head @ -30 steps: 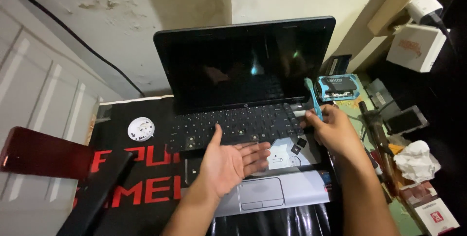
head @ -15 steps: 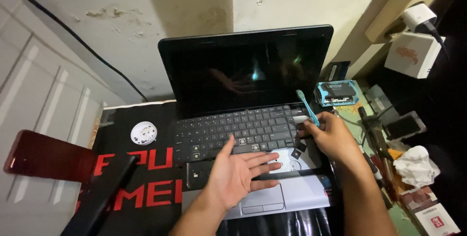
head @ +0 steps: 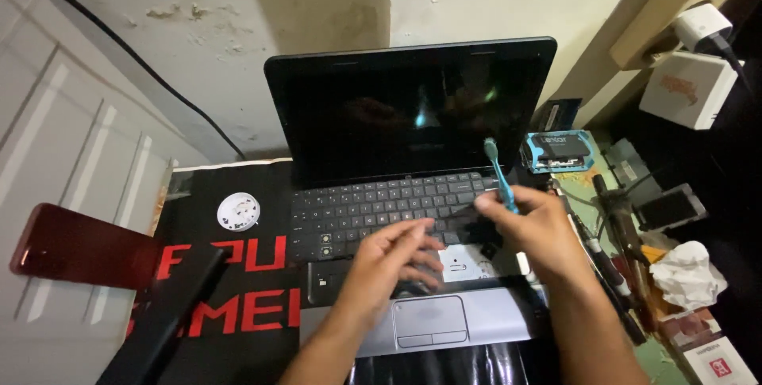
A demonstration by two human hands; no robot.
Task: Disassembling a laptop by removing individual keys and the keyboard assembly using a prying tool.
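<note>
An open black laptop (head: 413, 107) with a dark screen stands on a black mat. Its keyboard (head: 373, 206) sits partly lifted out of the grey palm rest (head: 492, 321), baring the inside at the right. My left hand (head: 393, 270) rests over the keyboard's lower right part with fingers curled on its edge, blurred. My right hand (head: 528, 230) holds a slim light-blue pry tool (head: 498, 171) upright above the keyboard's right end and also touches the keyboard edge.
A round white disc (head: 237, 212) lies on the black and red mat (head: 230, 298). A red flat object (head: 75, 246) and a black bar (head: 171, 317) sit at left. Screwdrivers, a phone, crumpled tissue (head: 686, 274) and a blue packaged part (head: 558, 151) crowd the right side.
My left hand has turned from palm-up to fingers down on the keyboard. My right hand with the blue tool has shifted left toward the keyboard's right edge.
</note>
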